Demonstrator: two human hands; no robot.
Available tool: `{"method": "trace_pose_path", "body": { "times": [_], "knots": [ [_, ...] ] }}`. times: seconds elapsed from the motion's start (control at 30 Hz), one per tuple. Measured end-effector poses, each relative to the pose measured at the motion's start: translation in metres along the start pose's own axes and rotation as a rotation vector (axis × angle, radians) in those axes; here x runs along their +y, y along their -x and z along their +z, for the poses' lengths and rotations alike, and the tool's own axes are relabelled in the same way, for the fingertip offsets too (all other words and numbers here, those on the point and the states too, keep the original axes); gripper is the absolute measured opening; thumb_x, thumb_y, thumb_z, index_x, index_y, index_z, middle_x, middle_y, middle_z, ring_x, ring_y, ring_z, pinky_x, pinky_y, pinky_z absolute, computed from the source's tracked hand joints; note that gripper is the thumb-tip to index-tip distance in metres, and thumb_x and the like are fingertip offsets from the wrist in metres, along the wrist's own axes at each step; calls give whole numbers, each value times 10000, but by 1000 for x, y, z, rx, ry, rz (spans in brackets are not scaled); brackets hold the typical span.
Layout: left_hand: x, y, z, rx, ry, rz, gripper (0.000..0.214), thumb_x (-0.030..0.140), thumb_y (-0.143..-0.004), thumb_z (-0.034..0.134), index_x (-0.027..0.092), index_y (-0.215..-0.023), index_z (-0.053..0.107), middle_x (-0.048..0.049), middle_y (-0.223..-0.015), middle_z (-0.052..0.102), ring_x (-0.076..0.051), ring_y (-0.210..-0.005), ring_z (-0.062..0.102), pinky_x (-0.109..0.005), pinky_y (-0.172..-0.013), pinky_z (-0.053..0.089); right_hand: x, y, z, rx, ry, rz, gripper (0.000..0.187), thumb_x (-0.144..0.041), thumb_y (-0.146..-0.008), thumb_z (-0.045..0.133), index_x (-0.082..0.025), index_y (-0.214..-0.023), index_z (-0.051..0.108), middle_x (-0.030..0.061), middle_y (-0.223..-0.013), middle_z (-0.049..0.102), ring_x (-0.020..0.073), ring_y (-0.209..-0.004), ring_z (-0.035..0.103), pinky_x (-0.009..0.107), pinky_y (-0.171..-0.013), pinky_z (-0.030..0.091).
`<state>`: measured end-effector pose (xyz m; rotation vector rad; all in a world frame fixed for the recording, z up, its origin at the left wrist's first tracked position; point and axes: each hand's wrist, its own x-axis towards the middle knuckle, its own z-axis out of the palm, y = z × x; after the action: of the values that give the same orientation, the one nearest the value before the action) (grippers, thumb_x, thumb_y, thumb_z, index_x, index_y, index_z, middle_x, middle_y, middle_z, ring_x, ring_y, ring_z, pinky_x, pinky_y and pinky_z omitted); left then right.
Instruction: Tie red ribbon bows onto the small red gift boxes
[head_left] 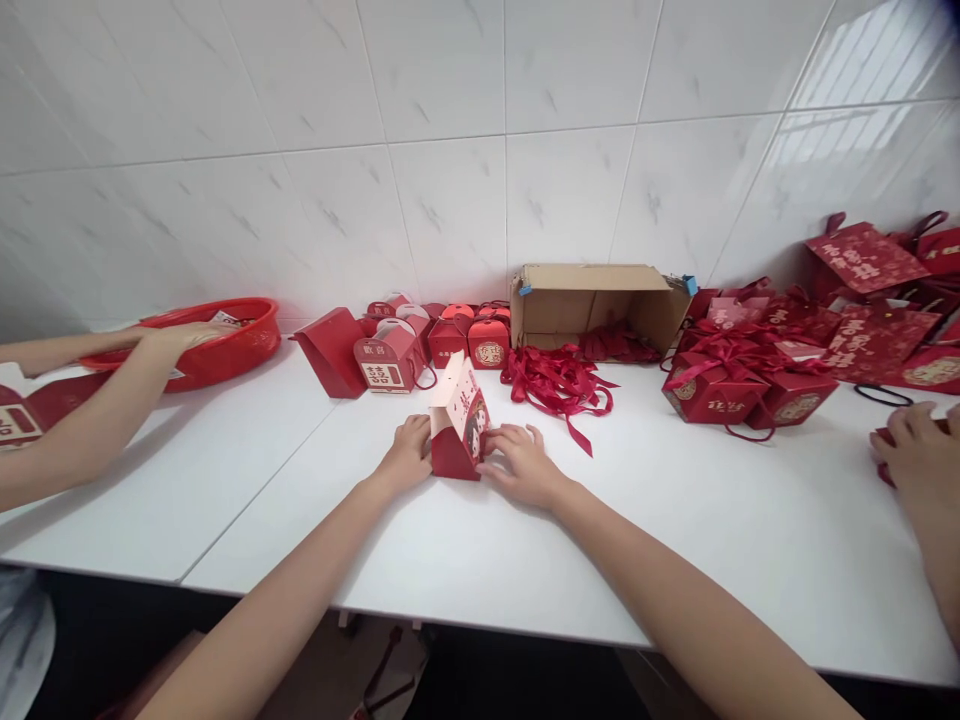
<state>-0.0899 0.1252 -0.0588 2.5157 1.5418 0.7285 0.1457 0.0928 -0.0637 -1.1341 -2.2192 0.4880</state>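
Observation:
Between my two hands a small red and pink gift box (pixel 457 445) with a printed picture stands upright on the white table, its top drawn up to a peak. My left hand (pixel 409 452) grips the box's left side, its fingertips partly behind it. From the right, my right hand (pixel 521 462) holds the box by its printed face, fingers curled against it. Behind the box lie a heap of red ribbons (pixel 559 385) and a group of red boxes, among them a box with a white panel (pixel 386 365).
An open cardboard carton (pixel 600 280) lies on its side by the wall. Finished-looking red boxes (pixel 720 395) are piled at the right. A co-worker's hands reach into a red basin (pixel 247 345) at left; another person's hand (pixel 919 450) holds something red at the right edge.

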Motion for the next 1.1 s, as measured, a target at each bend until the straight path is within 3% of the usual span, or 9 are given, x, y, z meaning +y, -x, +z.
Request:
{"method": "trace_pose_path", "body": {
  "times": [0.13, 0.3, 0.43, 0.57, 0.7, 0.77, 0.83, 1.0, 1.1],
  "knots": [
    [13, 3, -3, -55, 64, 162, 222, 358, -786, 598, 253, -966, 677, -66, -1101, 577, -249, -1098, 468, -411, -992, 400, 14, -5, 1, 361, -77, 184, 248, -270, -822, 546, -219, -1057, 606, 114, -1316, 508, 290, -1273, 385, 550, -1069, 200],
    [20, 4, -3, -104, 98, 252, 226, 399, -799, 608, 265, -965, 685, -67, -1083, 558, -247, -1094, 451, -426, -989, 390, 26, -11, 9, 448, -276, 298, 415, -281, -819, 487, -215, -1228, 498, 110, -1309, 506, 265, -1241, 441, 489, -1034, 340],
    [19, 2, 0, -28, 159, 106, 217, 352, -764, 630, 266, -960, 666, -62, -1150, 554, -262, -1162, 433, -459, -1040, 350, 32, -26, 13, 523, -378, 342, 597, -339, -781, 534, -186, -1336, 375, 139, -1414, 367, 268, -1331, 327, 463, -1091, 290],
    [13, -5, 6, 70, 248, -124, 456, 172, -725, 550, 265, -1170, 508, -82, -1362, 438, -253, -1295, 377, -466, -1065, 344, 36, -38, 12, 565, -517, 400, 667, -327, -744, 538, -173, -1353, 313, 167, -1424, 331, 283, -1264, 417, 455, -1017, 386],
    [6, -9, 7, 90, 301, -245, 598, 76, -669, 448, 304, -1221, 424, -80, -1396, 411, -238, -1315, 387, -479, -1041, 370, 39, -34, 10, 554, -630, 448, 486, -224, -731, 413, -188, -1215, 403, 104, -1048, 623, 213, -906, 613, 357, -757, 519],
    [5, -9, 6, 107, 322, -284, 575, 93, -671, 444, 310, -1203, 420, -78, -1403, 399, -246, -1313, 385, -498, -1024, 377, 40, -30, 9, 542, -660, 481, 410, -211, -722, 357, -194, -1122, 446, 21, -708, 612, 185, -640, 584, 308, -576, 497],
    [5, -8, 4, 125, 339, -304, 576, 116, -677, 445, 310, -1216, 385, -77, -1401, 398, -239, -1301, 393, -502, -1014, 383, 41, -26, 9, 548, -670, 506, 371, -218, -712, 337, -200, -1061, 465, -23, -587, 530, 168, -533, 519, 277, -495, 445],
    [10, -5, 0, 141, 354, -295, 423, 201, -707, 494, 291, -1116, 439, -59, -1362, 451, -233, -1288, 386, -504, -1035, 353, 45, -27, 8, 550, -669, 484, 417, -231, -682, 360, -207, -1084, 469, 63, -955, 629, 198, -848, 590, 311, -667, 485],
    [12, -7, 0, 141, 328, -300, 241, 273, -721, 540, 264, -962, 554, -59, -1367, 447, -275, -1322, 329, -523, -1068, 305, 46, -35, 5, 508, -669, 465, 560, -202, -637, 379, -215, -1193, 443, 89, -1286, 527, 232, -1140, 503, 366, -829, 468]
  ]
}}
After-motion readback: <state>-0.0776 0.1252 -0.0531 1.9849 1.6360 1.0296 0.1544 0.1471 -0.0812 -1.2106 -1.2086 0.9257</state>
